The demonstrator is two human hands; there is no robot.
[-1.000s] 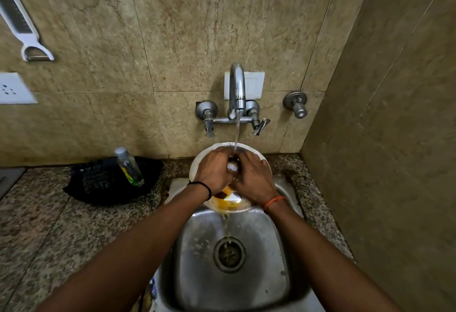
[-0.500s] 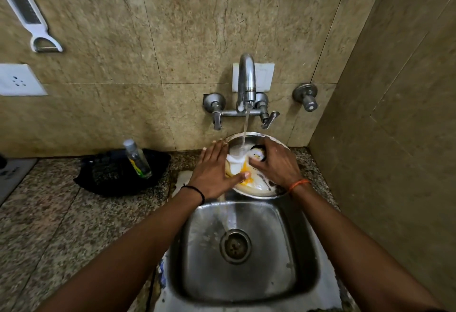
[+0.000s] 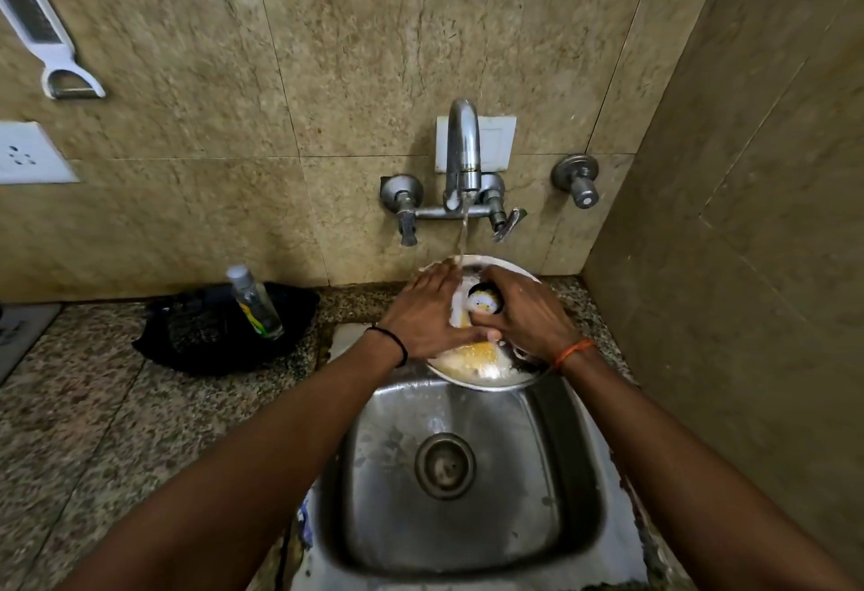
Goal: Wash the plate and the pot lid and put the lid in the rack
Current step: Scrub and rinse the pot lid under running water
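Observation:
A white plate (image 3: 486,373) smeared with yellow residue rests tilted at the back edge of the steel sink (image 3: 523,497), under a running stream of water (image 3: 463,235). My left hand (image 3: 428,314) lies flat on the plate's left half with its fingertips in the water. My right hand (image 3: 528,317) is closed around a small round white-and-yellow object (image 3: 483,303) with a dark rim, held against the plate's middle. What that object is I cannot tell. The hands hide most of the plate.
The wall tap (image 3: 463,146) juts out above the plate. A small clear bottle (image 3: 255,303) stands on a black cloth (image 3: 205,342) on the granite counter at left. A tiled side wall (image 3: 724,263) closes in on the right. The drain (image 3: 445,465) sits mid-basin.
My left hand has slid up across the plate into the water stream. My right hand keeps the round object against the plate.

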